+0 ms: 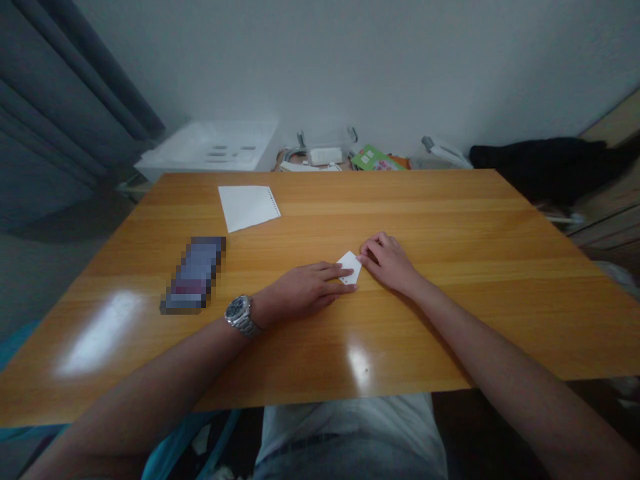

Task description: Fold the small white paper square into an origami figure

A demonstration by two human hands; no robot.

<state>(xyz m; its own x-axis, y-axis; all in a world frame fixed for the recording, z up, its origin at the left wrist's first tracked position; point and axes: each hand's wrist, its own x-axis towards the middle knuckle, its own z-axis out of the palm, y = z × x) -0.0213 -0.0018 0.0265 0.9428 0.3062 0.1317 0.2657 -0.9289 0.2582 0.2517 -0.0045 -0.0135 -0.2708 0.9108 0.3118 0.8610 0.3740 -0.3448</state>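
A: What is the biggest thing behind the work?
B: A plain, pale grey wall (325, 60), with a dark blue-grey cloth curtain (75, 80) hanging at the left.

A: And in front of it?
B: A glossy, honey-brown wooden table (425, 213). Past its far left edge sits a shallow white box (200, 150) with slots in it.

A: What lies on the wood?
B: Toward the far left, a flat white sheet of paper (247, 207) with a row of punched holes down its right edge. Nearer, on the left, is a dark oblong thing (195, 273), too pixelated to make out.

A: The hands?
B: The left hand (305, 290) lies low with its fingers stretched out and a little parted. The right hand (389, 263) has its fingers curled in.

A: Smaller still?
B: A silver metal wristwatch (240, 315) on the left wrist, then a small, five-cornered piece of white paper (351, 261). It rests on the table between the hands, near the middle, partly under the left fingers. The right fingertips meet its right corner; I cannot tell whether they pinch it.
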